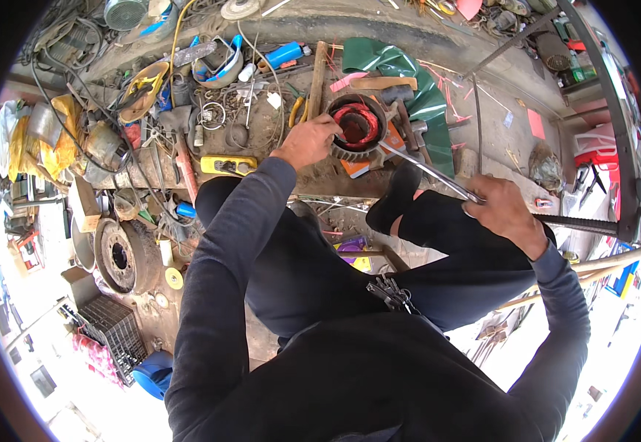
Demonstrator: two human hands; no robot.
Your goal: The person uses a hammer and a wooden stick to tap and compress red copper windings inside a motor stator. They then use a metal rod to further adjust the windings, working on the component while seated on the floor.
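A round motor stator [344, 149] with a dark metal casing and red windings inside rests at the front edge of the low work surface. My left hand [309, 141] grips the left side of its rim, fingers closed on the casing. In my right hand [506, 209] is a long silver wrench [432, 171], slanting up and left. Its far end meets the stator's right side; whether it touches, I cannot tell. Just right of the stator lies a hammer [418, 138]. An orange and white packet [356, 169] shows partly beneath the stator.
A green plastic sheet [400, 62] spreads behind the stator, a wooden handle [383, 82] on it. Yellow-handled pliers [297, 110], a blue spray can [284, 55] and a yellow tool [228, 165] lie to the left. A metal frame post [606, 81] rises at right.
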